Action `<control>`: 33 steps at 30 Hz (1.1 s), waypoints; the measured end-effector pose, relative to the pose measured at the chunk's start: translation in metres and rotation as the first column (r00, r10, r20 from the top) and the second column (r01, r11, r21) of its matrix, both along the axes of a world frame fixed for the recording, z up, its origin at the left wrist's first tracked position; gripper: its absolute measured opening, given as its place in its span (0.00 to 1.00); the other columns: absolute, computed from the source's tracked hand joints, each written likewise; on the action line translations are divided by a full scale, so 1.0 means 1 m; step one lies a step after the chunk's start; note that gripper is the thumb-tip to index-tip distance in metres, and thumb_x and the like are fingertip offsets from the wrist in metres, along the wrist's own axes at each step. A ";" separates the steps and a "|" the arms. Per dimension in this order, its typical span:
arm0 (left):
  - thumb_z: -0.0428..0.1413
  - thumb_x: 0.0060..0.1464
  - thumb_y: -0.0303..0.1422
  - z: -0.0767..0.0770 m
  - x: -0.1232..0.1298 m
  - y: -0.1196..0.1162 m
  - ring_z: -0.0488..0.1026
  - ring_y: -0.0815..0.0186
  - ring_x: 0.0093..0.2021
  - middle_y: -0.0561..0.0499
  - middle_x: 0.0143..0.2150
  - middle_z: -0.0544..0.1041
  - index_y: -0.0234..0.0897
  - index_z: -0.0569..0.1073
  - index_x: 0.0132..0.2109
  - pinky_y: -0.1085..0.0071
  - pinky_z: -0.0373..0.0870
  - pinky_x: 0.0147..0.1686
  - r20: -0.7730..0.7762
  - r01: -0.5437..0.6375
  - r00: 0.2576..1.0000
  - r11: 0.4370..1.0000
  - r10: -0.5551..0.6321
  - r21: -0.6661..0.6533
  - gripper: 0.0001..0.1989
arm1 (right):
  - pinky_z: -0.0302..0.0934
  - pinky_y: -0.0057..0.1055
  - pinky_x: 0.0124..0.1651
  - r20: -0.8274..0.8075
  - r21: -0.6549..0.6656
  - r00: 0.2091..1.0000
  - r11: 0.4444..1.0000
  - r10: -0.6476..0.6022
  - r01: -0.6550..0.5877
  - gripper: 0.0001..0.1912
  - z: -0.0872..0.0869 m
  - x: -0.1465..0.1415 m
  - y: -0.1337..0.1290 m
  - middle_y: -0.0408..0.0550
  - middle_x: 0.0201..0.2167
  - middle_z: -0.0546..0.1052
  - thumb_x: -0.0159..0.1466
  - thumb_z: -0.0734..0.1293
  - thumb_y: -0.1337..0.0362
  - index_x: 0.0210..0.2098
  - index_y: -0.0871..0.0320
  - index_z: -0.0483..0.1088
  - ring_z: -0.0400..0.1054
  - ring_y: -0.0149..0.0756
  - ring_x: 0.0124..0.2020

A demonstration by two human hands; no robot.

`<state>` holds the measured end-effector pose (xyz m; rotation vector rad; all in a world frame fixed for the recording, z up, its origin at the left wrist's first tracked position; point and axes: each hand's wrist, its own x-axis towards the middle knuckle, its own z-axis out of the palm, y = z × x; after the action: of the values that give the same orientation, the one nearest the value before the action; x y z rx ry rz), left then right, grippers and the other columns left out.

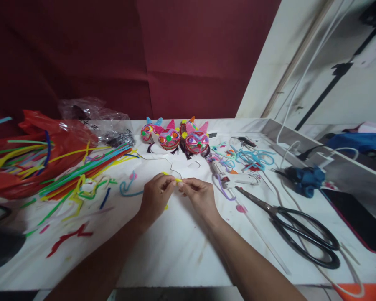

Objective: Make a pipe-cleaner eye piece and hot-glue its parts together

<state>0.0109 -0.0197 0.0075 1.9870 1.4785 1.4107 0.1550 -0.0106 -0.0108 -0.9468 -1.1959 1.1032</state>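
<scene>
A short yellow pipe cleaner is pinched between the fingertips of both hands, over the middle of the white table. My left hand grips it from one side with thumb and forefinger; more yellow shows behind and below that hand, mostly hidden. From the other side my right hand pinches it, the two sets of fingertips nearly touching. Beyond the hands lies cut white paper. Several colourful animal heads with pointed ears, such as the pink-eared one, sit behind it.
Bundled pipe cleaners and a red plastic bag lie left, near a red pipe cleaner piece. On the right are a glue gun, large black-handled scissors, a clear glue stick, a phone and cords.
</scene>
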 end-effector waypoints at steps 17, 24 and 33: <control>0.55 0.55 0.30 0.004 -0.007 0.000 0.76 0.68 0.32 0.52 0.31 0.76 0.37 0.78 0.33 0.77 0.71 0.29 -0.060 0.048 0.997 0.998 -0.046 0.034 0.06 | 0.60 0.28 0.22 0.153 0.094 0.987 0.995 -0.048 0.034 0.07 0.004 0.008 0.001 0.45 0.22 0.78 0.56 0.72 0.61 0.29 0.58 0.81 0.65 0.29 0.18; 0.54 0.53 0.31 0.004 0.001 -0.003 0.75 0.69 0.28 0.52 0.28 0.77 0.37 0.78 0.32 0.79 0.67 0.23 -0.027 -0.019 0.999 0.999 0.019 0.030 0.07 | 0.62 0.28 0.21 -0.025 -0.029 0.998 0.998 -0.055 0.054 0.08 0.007 0.000 -0.004 0.43 0.17 0.77 0.50 0.75 0.61 0.27 0.58 0.81 0.65 0.30 0.16; 0.56 0.51 0.36 -0.003 0.007 -0.002 0.75 0.68 0.28 0.52 0.28 0.77 0.38 0.78 0.31 0.77 0.69 0.25 0.229 0.000 0.973 0.988 0.036 -0.155 0.09 | 0.64 0.30 0.22 -0.233 -0.197 0.968 0.980 -0.087 0.041 0.12 0.015 -0.005 -0.006 0.44 0.16 0.77 0.44 0.78 0.59 0.26 0.59 0.80 0.66 0.31 0.16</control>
<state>0.0180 -0.0219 0.0043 1.6593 1.4558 1.4325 0.1505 -0.0164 0.0043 -0.9588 -0.8668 1.2580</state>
